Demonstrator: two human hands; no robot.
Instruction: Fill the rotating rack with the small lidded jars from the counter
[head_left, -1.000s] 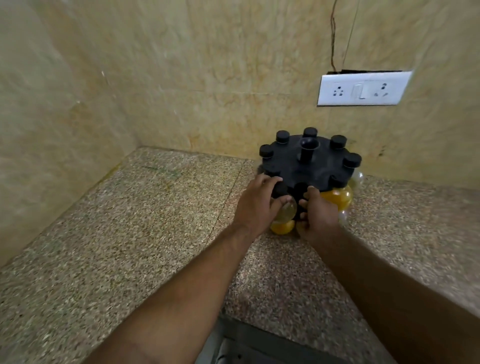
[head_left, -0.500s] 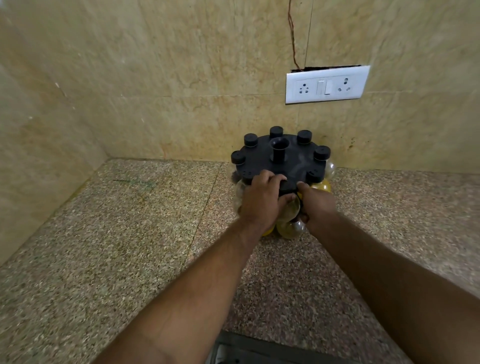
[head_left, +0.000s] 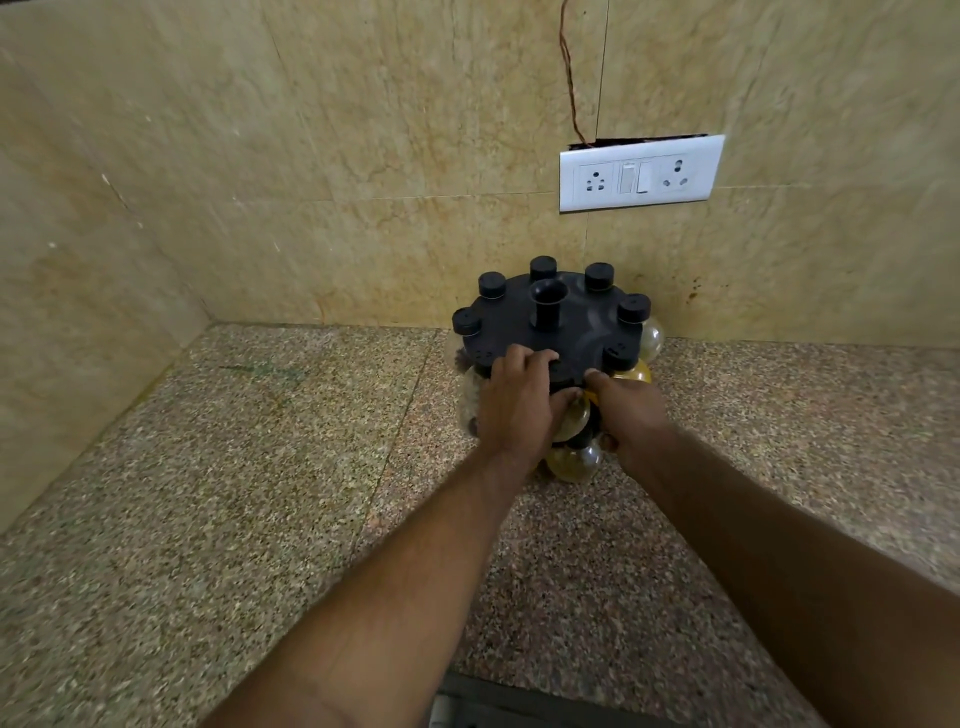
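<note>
Barely shifted since before: left hand (head_left: 514, 405) and right hand (head_left: 631, 415), grips clamped on round glass jar (head_left: 571, 420) at black rack (head_left: 550, 332).

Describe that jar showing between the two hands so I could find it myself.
Start at the white switch plate on the wall; below it stands the black round rack on the speckled counter. At its near edge, the clear yellowish jar sits lowest, between the left hand and right hand, nearest the camera.

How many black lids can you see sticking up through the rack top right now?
6 lids: left, back-left, back, back-right, right, front-right. The left hand and right hand cover the front edge, so more may be hidden.
</note>
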